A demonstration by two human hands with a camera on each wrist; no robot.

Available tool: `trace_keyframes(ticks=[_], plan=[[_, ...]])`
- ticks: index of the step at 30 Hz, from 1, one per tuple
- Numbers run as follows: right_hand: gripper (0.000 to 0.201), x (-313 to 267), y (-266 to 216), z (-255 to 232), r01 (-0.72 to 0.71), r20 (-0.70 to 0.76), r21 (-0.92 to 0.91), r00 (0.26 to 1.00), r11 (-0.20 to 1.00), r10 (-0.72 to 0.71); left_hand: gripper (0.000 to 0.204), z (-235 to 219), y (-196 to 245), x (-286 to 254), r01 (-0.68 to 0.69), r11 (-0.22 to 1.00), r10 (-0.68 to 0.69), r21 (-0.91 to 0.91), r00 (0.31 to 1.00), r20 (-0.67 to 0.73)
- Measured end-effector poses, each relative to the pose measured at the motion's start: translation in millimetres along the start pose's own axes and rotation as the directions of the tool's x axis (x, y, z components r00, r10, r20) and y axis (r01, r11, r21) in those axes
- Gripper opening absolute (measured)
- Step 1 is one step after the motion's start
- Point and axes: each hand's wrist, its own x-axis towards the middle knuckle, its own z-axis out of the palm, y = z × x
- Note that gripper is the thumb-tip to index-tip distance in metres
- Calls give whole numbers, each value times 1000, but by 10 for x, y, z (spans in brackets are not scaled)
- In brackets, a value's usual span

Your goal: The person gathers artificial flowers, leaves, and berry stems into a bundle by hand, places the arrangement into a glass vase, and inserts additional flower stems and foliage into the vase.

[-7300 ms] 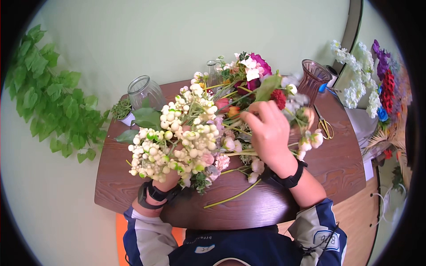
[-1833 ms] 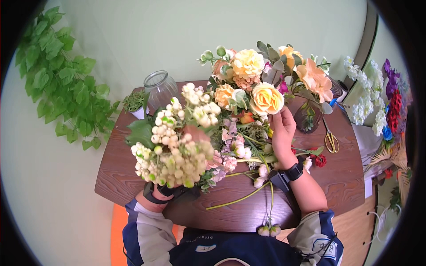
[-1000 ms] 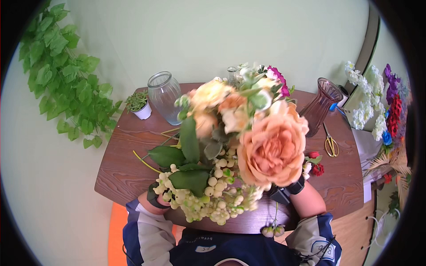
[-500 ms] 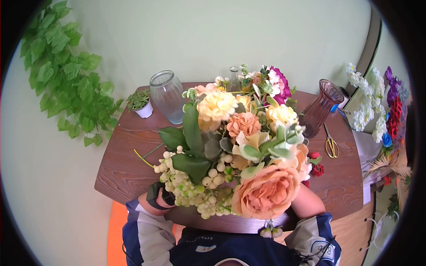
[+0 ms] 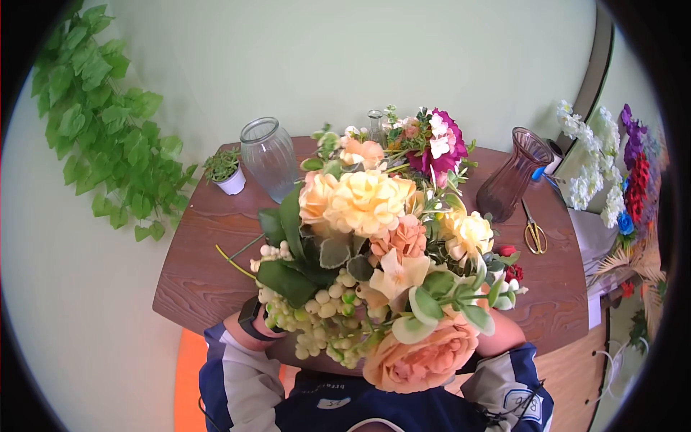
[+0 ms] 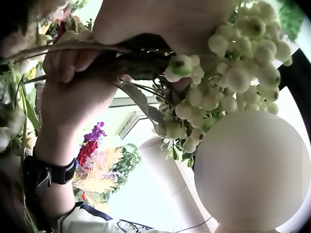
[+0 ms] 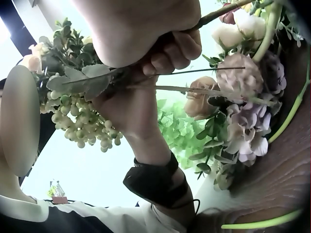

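Observation:
A bunch of artificial flowers fills the middle of the head view. It has yellow blooms (image 5: 371,205), a large peach rose (image 5: 421,356), dark green leaves (image 5: 288,281) and white berry sprays (image 5: 324,308). Both hands are hidden under the blooms there. In the left wrist view, my left hand (image 6: 160,22) grips the stems close to the berries, and my right hand (image 6: 73,94) curls round them just beside it. The right wrist view shows my right hand (image 7: 141,31) with fingers wrapped round the stems (image 7: 187,89), the left hand (image 7: 136,109) adjoining.
On the wooden table (image 5: 191,281) stand a clear glass vase (image 5: 268,162), a purple-tinted vase (image 5: 507,183) and a potted succulent (image 5: 224,169). Gold-handled scissors (image 5: 535,236) lie at right. More flowers (image 5: 443,144) and a small glass bottle (image 5: 376,126) are behind the bunch.
The right hand brought the yellow and peach flowers over from the right to the berry sprays in the left hand. The joined bunch has since tipped toward the body.

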Motion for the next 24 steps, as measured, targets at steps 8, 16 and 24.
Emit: trace_keyframes(ticks=[8,16,24], plan=[[11,413,110,391,85,-24,-95,996,992,-87,33,6,-140,-76,31,999,-34,29,992,118],[11,656,214,693,156,-54,-191,984,969,-169,32,29,-152,-14,71,995,-86,69,970,228],[26,949,-267,554,167,281,-388,958,906,-56,31,71,-103,115,102,988,-134,112,934,332]])
